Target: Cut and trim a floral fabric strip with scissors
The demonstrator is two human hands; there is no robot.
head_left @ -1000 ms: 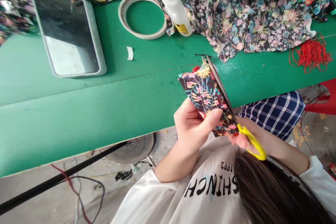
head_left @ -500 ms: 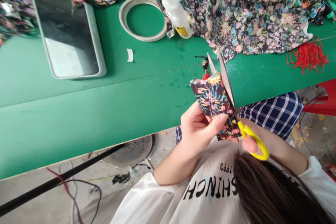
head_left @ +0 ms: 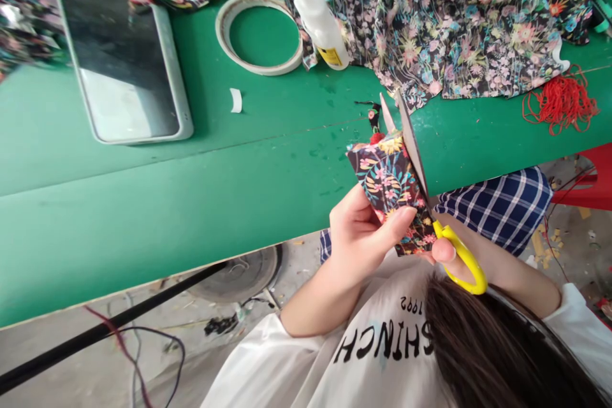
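My left hand [head_left: 361, 239] is closed on a small stiff piece covered in dark floral fabric [head_left: 385, 182], thumb on its front face, holding it just above the near edge of the green table [head_left: 191, 191]. My right hand [head_left: 444, 252] grips yellow-handled scissors [head_left: 415, 156]. Their blades are parted along the piece's right edge, with the tips pointing away from me. A small red bit [head_left: 377, 138] shows at the piece's top.
On the table lie a phone in a pale case [head_left: 124, 60], a ring of tape [head_left: 224, 32], a white glue bottle [head_left: 320, 19], a heap of floral cloth [head_left: 454, 19], red thread [head_left: 559, 102] and a white scrap [head_left: 236, 100]. A red stool [head_left: 597, 178] stands to the right.
The scissor blades, shut a second ago, are parted now. The fabric piece and both hands have shifted slightly right and toward me.
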